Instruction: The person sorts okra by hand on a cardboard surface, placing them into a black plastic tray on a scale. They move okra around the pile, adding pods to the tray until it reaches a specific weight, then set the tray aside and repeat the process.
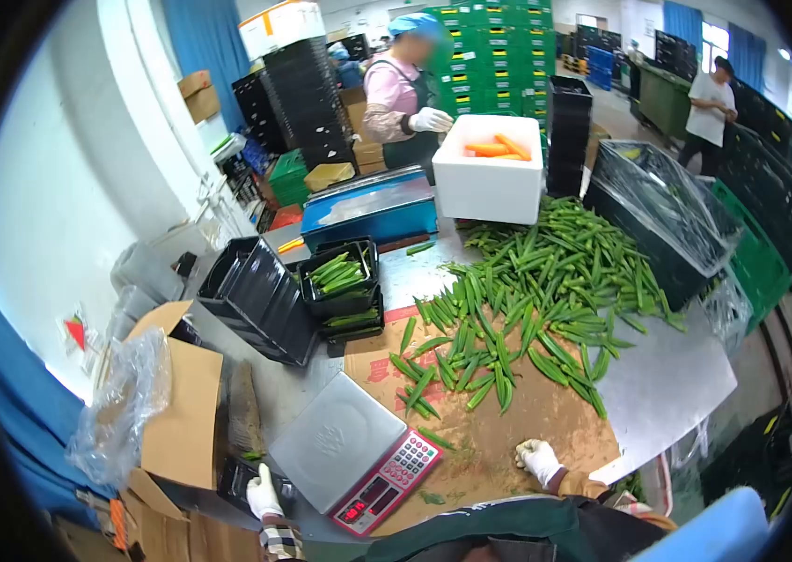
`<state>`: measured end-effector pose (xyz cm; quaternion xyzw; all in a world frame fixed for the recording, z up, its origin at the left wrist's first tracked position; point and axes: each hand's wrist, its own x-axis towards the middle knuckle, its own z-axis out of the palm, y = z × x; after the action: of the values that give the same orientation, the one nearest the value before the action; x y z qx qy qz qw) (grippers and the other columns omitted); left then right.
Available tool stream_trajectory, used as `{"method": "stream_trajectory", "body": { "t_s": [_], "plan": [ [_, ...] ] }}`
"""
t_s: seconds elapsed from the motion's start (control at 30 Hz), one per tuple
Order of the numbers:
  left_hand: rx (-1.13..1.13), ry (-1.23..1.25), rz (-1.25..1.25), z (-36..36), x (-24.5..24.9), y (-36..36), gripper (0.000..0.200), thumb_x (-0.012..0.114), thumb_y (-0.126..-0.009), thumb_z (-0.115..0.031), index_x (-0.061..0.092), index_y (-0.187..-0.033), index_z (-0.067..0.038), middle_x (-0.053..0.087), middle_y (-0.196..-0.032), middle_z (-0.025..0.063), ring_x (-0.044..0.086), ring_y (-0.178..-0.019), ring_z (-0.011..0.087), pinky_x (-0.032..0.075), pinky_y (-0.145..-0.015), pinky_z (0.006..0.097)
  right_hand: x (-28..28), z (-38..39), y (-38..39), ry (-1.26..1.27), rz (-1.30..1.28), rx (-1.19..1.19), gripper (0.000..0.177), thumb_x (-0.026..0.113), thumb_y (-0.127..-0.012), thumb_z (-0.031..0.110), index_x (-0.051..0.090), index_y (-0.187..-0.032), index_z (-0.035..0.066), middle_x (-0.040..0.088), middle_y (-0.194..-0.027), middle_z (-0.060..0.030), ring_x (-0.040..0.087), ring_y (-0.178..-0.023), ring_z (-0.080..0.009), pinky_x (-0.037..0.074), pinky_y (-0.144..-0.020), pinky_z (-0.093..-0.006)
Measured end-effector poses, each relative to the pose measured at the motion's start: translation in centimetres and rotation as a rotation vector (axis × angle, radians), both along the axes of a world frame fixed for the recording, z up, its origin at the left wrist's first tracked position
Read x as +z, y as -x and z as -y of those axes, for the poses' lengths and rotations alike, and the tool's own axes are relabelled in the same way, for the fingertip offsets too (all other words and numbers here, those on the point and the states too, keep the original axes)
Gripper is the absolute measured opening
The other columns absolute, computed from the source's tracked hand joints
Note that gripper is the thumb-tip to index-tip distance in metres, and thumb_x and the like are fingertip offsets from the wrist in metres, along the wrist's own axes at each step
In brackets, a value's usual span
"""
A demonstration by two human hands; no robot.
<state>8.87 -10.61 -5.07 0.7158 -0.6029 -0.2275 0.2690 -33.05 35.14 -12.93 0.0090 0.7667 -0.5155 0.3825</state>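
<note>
Two gloved hands, well apart, head cam. Left hand (263, 492) sits on a small black tray (235, 478) at the near table edge; grip not clear. Right hand (538, 459) rests on the cardboard sheet (508, 426); can't tell if it's closed or holds anything. Digital scale (354, 451) sits btw. the hands. Loose okra pile (546, 281) spreads ahead of the right hand, over cardboard & steel table (672, 384). Ahead of the left hand: empty black trays (256, 295), plus filled trays (340, 281) w/ okra. Far side: white foam box (490, 173) w/ carrots, co-worker in pink (401, 94). Room behind: green crates (490, 47), blue curtains.
</note>
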Motion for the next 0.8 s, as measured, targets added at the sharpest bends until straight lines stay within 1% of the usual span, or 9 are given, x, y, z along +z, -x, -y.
{"method": "stream_trajectory", "body": {
  "t_s": [0.27,0.4,0.43,0.5,0.63,0.67,0.7,0.77,0.8],
  "plan": [
    [-0.147,-0.066,0.028,4.5,-2.9,-1.5,0.044,0.066,-0.097,-0.03,0.069,-0.081,0.011,0.07,-0.072,0.0176,0.055,-0.06,0.0261,0.044,-0.062,0.0447,0.5,-0.5,-0.3,0.088,0.0,-0.009,0.013,0.059,-0.098,0.004,0.067,-0.106,-0.002,0.069,-0.085,-0.0065,0.065,-0.072,-0.0154,0.055,-0.07,-0.0295],
    [0.03,-0.162,-0.281,5.8,-3.6,-2.3,0.029,0.072,-0.094,-0.017,0.063,-0.072,-0.001,0.058,-0.063,0.0045,0.049,-0.051,0.0181,0.039,-0.048,0.0363,0.0,-0.6,-0.4,0.117,-0.001,-0.028,0.012,0.06,-0.098,0.005,0.067,-0.105,-0.002,0.069,-0.085,-0.0071,0.065,-0.072,-0.0155,0.055,-0.069,-0.0295],
    [0.187,-0.217,-0.487,5.8,-3.9,-2.5,0.024,0.073,-0.093,-0.017,0.065,-0.076,-0.002,0.058,-0.064,0.0045,0.05,-0.051,0.0182,0.04,-0.048,0.0362,-0.2,-0.7,-0.5,0.124,-0.002,-0.028,0.012,0.06,-0.098,0.005,0.067,-0.104,-0.002,0.069,-0.085,-0.0072,0.065,-0.072,-0.0155,0.055,-0.069,-0.0295],
    [0.214,-0.229,-0.568,7.3,-6.6,-3.9,0.019,0.074,-0.091,-0.014,0.065,-0.078,-0.004,0.058,-0.067,0.0045,0.051,-0.051,0.018,0.04,-0.047,0.0351,0.4,-0.8,-0.8,0.138,-0.014,-0.043,0.011,0.061,-0.099,0.009,0.068,-0.103,0.0,0.069,-0.084,-0.0065,0.064,-0.071,-0.015,0.054,-0.067,-0.0292],
    [0.173,0.088,-0.67,6.5,-6.6,-5.0,0.021,0.07,-0.093,-0.018,0.068,-0.083,0.001,0.066,-0.079,0.0083,0.061,-0.066,0.026,0.051,-0.065,0.0371,-1.2,-0.8,-0.6,0.077,-0.054,0.015,0.021,0.062,-0.102,0.023,0.069,-0.105,0.004,0.071,-0.087,-0.0027,0.066,-0.073,-0.0116,0.052,-0.062,-0.0283],
    [0.066,0.215,-0.618,6.0,-6.1,-5.5,0.032,0.068,-0.095,-0.023,0.071,-0.103,0.008,0.072,-0.095,0.0154,0.066,-0.084,0.0291,0.053,-0.082,0.0374,-1.5,-0.9,-0.5,0.084,-0.054,0.012,0.02,0.061,-0.102,0.023,0.069,-0.106,0.004,0.071,-0.088,-0.0029,0.066,-0.073,-0.0117,0.052,-0.062,-0.0282],
    [0.068,0.244,-0.516,4.5,-5.5,-4.6,0.034,0.068,-0.096,-0.023,0.07,-0.109,0.008,0.072,-0.102,0.017,0.066,-0.089,0.0288,0.052,-0.085,0.0369,-1.6,-0.9,-0.6,0.089,-0.054,0.011,0.02,0.061,-0.102,0.022,0.068,-0.106,0.004,0.072,-0.088,-0.0031,0.066,-0.072,-0.0118,0.052,-0.062,-0.0281],
    [0.086,0.298,-0.309,-5.7,5.9,3.8,0.04,0.067,-0.098,-0.022,0.067,-0.122,0.009,0.072,-0.115,0.0202,0.067,-0.098,0.0283,0.052,-0.09,0.0358,-1.3,-0.9,-0.7,0.093,-0.05,-0.002,0.019,0.06,-0.102,0.02,0.068,-0.107,0.005,0.072,-0.088,-0.0033,0.066,-0.072,-0.0119,0.052,-0.062,-0.028],
    [-0.017,0.36,-0.156,-8.2,7.9,5.9,0.038,0.063,-0.101,-0.02,0.065,-0.128,0.007,0.069,-0.126,0.0207,0.066,-0.105,0.0284,0.051,-0.093,0.0355,-1.2,-0.9,-0.7,0.095,-0.051,-0.007,0.018,0.06,-0.102,0.02,0.068,-0.107,0.005,0.072,-0.088,-0.0034,0.066,-0.072,-0.012,0.052,-0.062,-0.0279]
  ]
}}
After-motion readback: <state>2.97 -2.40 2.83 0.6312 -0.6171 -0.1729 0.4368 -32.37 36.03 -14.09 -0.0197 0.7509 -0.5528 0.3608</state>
